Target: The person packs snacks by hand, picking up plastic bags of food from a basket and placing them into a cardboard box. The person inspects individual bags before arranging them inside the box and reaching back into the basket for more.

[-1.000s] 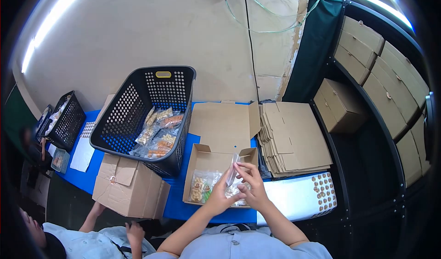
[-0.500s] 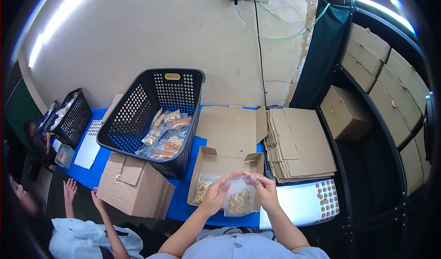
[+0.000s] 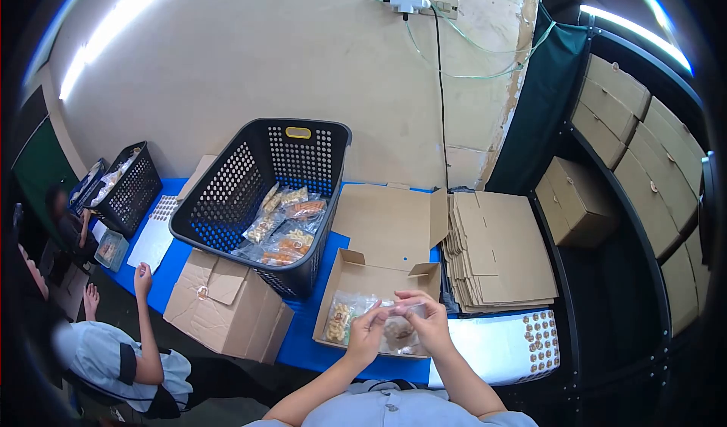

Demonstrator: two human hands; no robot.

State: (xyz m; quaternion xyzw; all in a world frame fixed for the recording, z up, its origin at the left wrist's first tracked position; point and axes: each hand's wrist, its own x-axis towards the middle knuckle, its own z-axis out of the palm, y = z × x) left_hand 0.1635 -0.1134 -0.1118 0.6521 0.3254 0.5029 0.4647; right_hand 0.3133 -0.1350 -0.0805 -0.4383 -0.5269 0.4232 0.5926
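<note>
My left hand (image 3: 366, 335) and my right hand (image 3: 429, 322) pinch the top edge of a small clear bag (image 3: 400, 335) with pale pieces inside. They hold it over the front right part of an open cardboard box (image 3: 382, 279). Another clear bag of pale snacks (image 3: 341, 322) lies in the left side of that box. To the left, a black perforated basket (image 3: 219, 192) holds several clear bags of white and orange snacks (image 3: 291, 234).
Flattened cardboard boxes (image 3: 503, 249) are stacked right of the open box, above a sticker sheet (image 3: 500, 344). A closed carton (image 3: 219, 306) stands left. A co-worker (image 3: 136, 359) is beside it, another person further back. Boxes fill the right shelves (image 3: 636, 162).
The bag between my hands has tilted and sunk towards the box, and my hands have turned inward. The co-worker's nearer hand has moved up and left, away from the closed carton. The view has shifted slightly.
</note>
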